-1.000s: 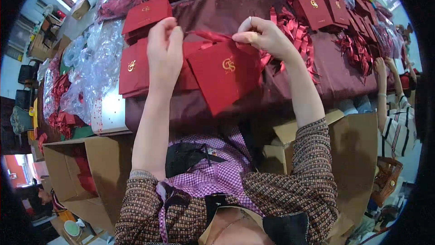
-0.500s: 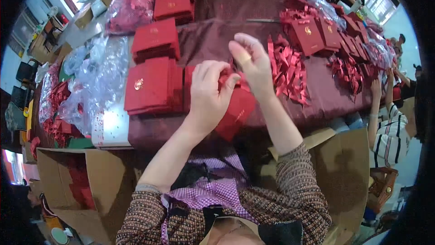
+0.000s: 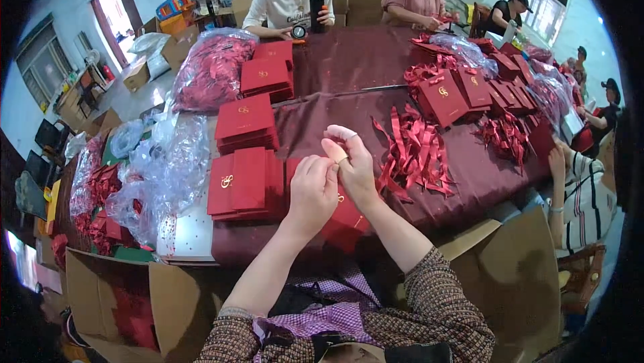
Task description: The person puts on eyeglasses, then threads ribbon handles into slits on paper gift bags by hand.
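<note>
My left hand (image 3: pixel 312 192) and right hand (image 3: pixel 357 174) meet fingertip to fingertip above the near edge of the table. Both are closed in a pinch, and whatever is between their fingers is too small or hidden to make out. Yellowish and white coverings wrap finger ends of the right hand. Just below the hands lies a flat red gift bag (image 3: pixel 345 223) with a gold emblem, partly covered by my wrists. To the left stands a stack of similar red bags (image 3: pixel 248 185). Loose red ribbons (image 3: pixel 414 155) lie in a pile right of my hands.
More red bag stacks (image 3: pixel 245 120) run back on the left, beside clear plastic wrap (image 3: pixel 164 168) and a bag of ribbons (image 3: pixel 211 71). Open cardboard boxes (image 3: pixel 176 306) flank me. Across the table a person holds a black tumbler (image 3: pixel 316 11); others sit at the right.
The view has tilted up, bringing people across the table into sight. My right hand has come down to the left hand, and their fingertips now meet.
</note>
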`<move>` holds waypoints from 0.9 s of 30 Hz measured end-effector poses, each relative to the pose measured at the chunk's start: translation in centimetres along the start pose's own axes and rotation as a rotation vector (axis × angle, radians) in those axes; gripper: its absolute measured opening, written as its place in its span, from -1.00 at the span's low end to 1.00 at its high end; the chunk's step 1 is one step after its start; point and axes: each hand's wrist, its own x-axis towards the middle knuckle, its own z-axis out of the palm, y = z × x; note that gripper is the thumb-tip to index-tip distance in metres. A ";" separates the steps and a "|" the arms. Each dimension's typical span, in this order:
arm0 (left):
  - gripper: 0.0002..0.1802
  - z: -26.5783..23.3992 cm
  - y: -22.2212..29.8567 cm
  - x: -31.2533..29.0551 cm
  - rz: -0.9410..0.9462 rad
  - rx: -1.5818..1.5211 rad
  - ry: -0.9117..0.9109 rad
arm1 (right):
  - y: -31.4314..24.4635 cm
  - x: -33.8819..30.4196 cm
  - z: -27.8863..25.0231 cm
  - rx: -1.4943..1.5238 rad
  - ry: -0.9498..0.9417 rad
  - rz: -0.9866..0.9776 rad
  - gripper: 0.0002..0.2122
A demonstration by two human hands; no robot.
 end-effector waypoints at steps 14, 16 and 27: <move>-0.92 -0.3 -1.1 -1.1 -0.268 -0.370 0.137 | -0.1 -1.1 0.1 -0.186 -0.056 -0.228 -0.72; -0.88 -1.0 -0.6 -1.2 -0.419 -0.540 0.133 | -0.9 -0.8 0.2 -0.149 -0.130 -0.188 -0.72; -0.82 -2.1 1.1 -2.4 0.189 -0.178 -0.109 | -2.0 -2.2 -1.1 -0.030 -0.149 -0.027 -0.67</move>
